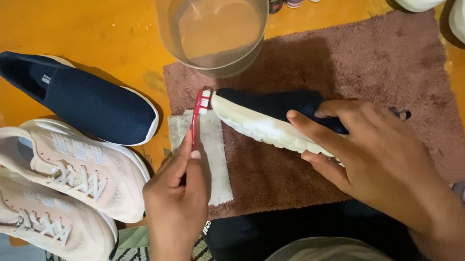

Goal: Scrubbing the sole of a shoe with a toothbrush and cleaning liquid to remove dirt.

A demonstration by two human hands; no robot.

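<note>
Two hands (174, 195) working near the middle of the tabletop (99, 26): left-hand fingers (189, 157) closing around a red toothbrush (199, 112), right hand (371, 157) gripping a navy shoe (267, 111) tipped on its side. Lying on a brown towel (373, 61), long axis running from far left to near right, white sole facing the left hand. Bristles touching the toe end of the sole, just far of the left fingers. Looking dark knit above, cream and ridged below. Standing just beyond: a clear bowl of water (215, 19). Resting at left: the matching navy shoe (87, 99), two pale pink trainers (58, 187).
</note>
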